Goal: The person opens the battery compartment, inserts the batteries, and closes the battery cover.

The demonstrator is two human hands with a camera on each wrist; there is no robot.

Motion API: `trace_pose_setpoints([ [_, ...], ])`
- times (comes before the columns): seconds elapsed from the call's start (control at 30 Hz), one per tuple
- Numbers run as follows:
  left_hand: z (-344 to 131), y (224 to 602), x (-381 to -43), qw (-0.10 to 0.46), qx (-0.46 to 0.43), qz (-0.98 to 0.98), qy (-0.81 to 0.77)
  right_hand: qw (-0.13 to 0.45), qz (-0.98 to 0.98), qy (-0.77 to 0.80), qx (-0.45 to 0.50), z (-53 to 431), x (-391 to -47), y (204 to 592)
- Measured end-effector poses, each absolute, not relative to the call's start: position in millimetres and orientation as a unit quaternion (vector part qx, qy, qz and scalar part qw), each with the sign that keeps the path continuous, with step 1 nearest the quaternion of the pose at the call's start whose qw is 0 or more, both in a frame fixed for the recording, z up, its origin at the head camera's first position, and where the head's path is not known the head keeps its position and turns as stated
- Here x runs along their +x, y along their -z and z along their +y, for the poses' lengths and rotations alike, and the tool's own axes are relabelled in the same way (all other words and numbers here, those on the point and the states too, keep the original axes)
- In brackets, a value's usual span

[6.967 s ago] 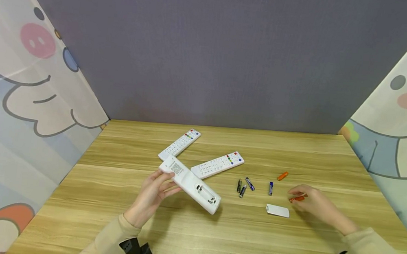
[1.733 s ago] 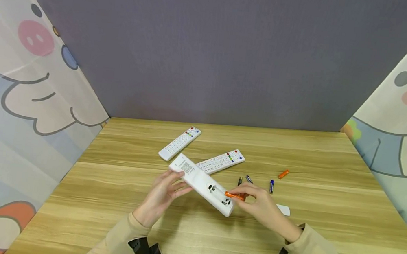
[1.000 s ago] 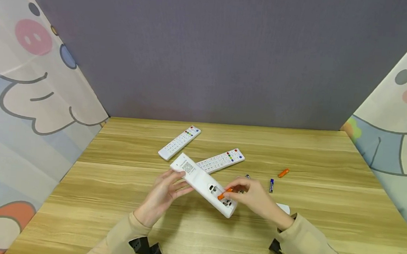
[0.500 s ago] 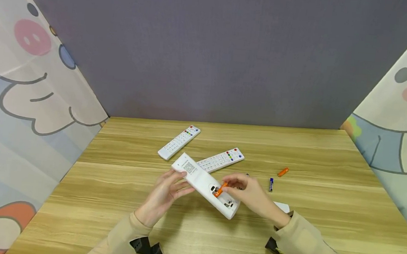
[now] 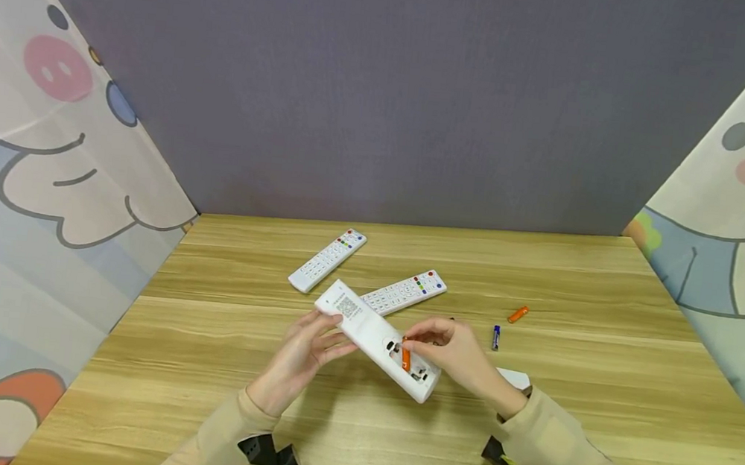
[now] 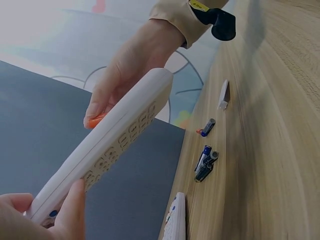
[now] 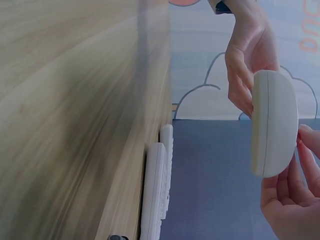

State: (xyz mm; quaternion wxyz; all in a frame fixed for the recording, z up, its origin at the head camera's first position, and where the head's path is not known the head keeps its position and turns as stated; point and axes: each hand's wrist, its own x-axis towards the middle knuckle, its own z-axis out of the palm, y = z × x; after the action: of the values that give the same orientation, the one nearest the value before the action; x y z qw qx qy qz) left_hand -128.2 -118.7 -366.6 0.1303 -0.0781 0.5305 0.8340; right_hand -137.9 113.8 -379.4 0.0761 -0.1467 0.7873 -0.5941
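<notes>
My left hand [image 5: 295, 363] grips a white remote control [image 5: 366, 329] by its QR-code end, back side up and raised off the table. Its battery compartment lies uncovered, with metal contacts showing at both ends. An orange battery [image 5: 406, 357] stands tilted at that compartment, and my right hand [image 5: 451, 352] pinches its upper end. In the left wrist view, the orange battery [image 6: 96, 120] peeks out between fingertips and remote. From the right wrist view, the remote's end [image 7: 275, 122] hides nearly all of the battery.
Two white remotes, one farther left [image 5: 328, 261] and one nearer [image 5: 405, 293], lie buttons up. A second orange battery [image 5: 518, 315] and a blue one [image 5: 495, 338] lie to the right. The white battery cover [image 5: 513, 378] is partly behind my right wrist. Dark batteries [image 6: 204, 169] lie close together.
My right hand has brought the orange battery from the table at the right to the remote's compartment. In the last second the battery has turned in my fingers. The remote has shifted slightly right.
</notes>
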Motion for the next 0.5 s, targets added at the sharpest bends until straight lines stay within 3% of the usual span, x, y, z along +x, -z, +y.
trace_pose_setpoints([
  [0.3, -119.8, 367.5, -128.1, 0.127, -0.077, 0.529, -0.836, 0.045, 0.804, 0.554, -0.213, 114.8, -134.5, 382.5],
  [0.5, -120.8, 368.4, -127.8, 0.132, -0.073, 0.532, -0.833, -0.042, 0.808, 0.512, -0.288, 112.7, -128.3, 386.0],
])
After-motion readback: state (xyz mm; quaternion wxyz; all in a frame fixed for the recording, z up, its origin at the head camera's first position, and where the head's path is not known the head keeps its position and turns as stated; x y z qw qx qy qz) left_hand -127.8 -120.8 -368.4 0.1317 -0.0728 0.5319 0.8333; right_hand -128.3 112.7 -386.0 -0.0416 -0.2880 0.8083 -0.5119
